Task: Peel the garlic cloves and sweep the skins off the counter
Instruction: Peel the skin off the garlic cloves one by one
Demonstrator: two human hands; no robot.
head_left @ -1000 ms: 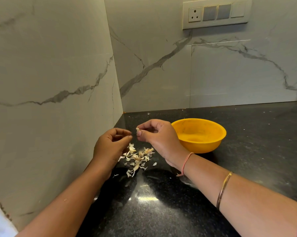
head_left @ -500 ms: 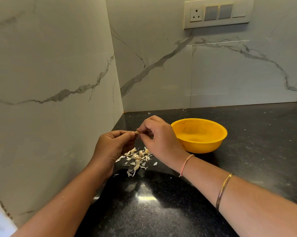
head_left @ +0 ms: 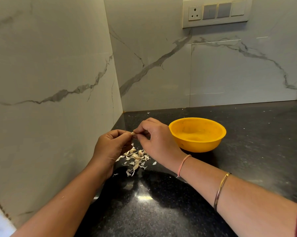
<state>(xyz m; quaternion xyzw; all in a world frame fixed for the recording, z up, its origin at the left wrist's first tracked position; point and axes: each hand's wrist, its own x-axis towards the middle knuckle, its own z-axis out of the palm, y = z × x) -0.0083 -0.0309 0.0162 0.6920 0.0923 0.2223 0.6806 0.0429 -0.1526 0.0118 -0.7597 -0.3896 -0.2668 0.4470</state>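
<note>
Head view: clove (head_left: 132, 133) is tiny, prob. v. light and firm, under a papery skin that likely tears off in flakes & clings to fingers. Once bare it's prob. slippery, so best pinched at one end w/ a nail working under the skin at the other. It looks pale cream. Only its tip shows, held in the air just left of the bowl (head_left: 195, 146). Can't tell how much skin is left on it.

Left hand (head_left: 110, 146) pinches it w/ thumb & forefinger. Right hand (head_left: 154, 139) meets it fingertip to fingertip, nipping the exposed end, so both hands are together on the one clove.

Skins (head_left: 135, 158) lie left of the bowl, under the hands: loose whitish curls w/ a few plumper bits, poss. cloves. Bowl is yellow, plastic-looking. Counter (head_left: 247, 151) is black & speckled, w/ white flecks behind the bowl.
</note>
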